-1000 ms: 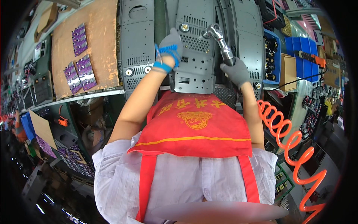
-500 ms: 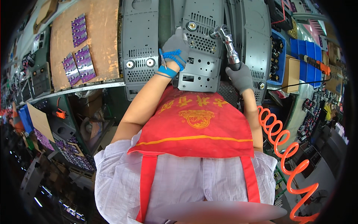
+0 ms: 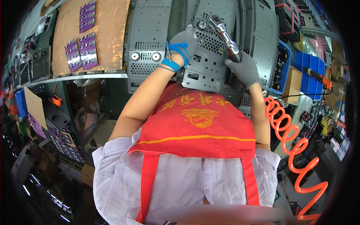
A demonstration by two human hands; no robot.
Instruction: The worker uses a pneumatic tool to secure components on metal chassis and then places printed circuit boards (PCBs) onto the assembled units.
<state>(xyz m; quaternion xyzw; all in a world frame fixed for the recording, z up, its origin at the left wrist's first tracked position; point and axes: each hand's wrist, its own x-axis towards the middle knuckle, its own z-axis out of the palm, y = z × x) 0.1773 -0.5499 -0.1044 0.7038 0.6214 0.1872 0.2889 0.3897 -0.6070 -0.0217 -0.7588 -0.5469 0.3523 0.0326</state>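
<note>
A grey perforated metal panel (image 3: pixel 204 69) lies tilted in front of me, its near end against my red apron. My left hand (image 3: pixel 184 42), in a grey glove with a blue coiled wrist strap, grips the panel's left edge, fingers pointing away. My right hand (image 3: pixel 244 69), also gloved, is closed round the dark handle of a chrome ratchet wrench (image 3: pixel 227 39). The ratchet's head sits at a round metal fitting (image 3: pixel 202 25) near the panel's far left part and partly covers it. The bolt or nut under the head is hidden.
Left of the panel stands another grey panel (image 3: pixel 148 33) with two brass-centred fittings; more panels (image 3: pixel 260 41) stand right. Purple circuit boards (image 3: pixel 88 50) lie on a wooden board (image 3: pixel 108 37). At right are blue bins (image 3: pixel 309 67) and an orange coiled hose (image 3: pixel 285 122).
The ratchet's head has moved left across the panel onto the left fitting, which stood uncovered before. My left hand keeps its place on the panel edge; the whole view has shifted slightly.
</note>
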